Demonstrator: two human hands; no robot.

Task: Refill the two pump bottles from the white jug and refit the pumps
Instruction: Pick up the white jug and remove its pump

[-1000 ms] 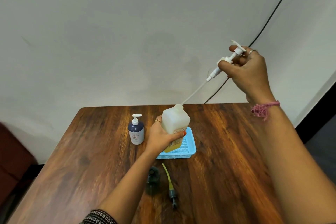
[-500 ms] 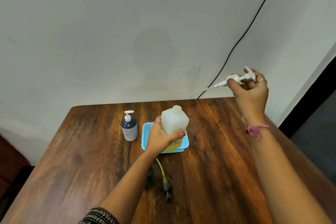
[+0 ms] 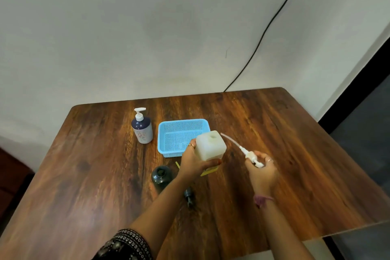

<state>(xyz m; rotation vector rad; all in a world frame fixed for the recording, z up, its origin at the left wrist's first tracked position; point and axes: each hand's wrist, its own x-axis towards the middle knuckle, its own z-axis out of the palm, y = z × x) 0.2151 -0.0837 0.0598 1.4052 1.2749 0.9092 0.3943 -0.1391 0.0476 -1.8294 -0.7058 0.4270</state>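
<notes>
My left hand [image 3: 193,163] grips the white jug [image 3: 210,145], whose neck is open, just in front of the blue basket [image 3: 179,127]. My right hand [image 3: 262,170] holds the jug's white pump [image 3: 251,156] low to the right of the jug, its long tube pointing up-left. A dark blue pump bottle [image 3: 142,127] with its white pump fitted stands left of the basket. A dark green bottle [image 3: 161,177] with an open neck stands near my left forearm. Its dark pump [image 3: 188,195] with a yellow tube lies on the table, partly hidden by my arm.
The wooden table [image 3: 295,164] ends at a grey wall at the back, with a black cable running up that wall. The table's right edge drops off to a dark floor.
My right hand drew the white pump fully out of the jug, then lowered it from high up to table level beside the jug. The jug now sits in front of the basket.
</notes>
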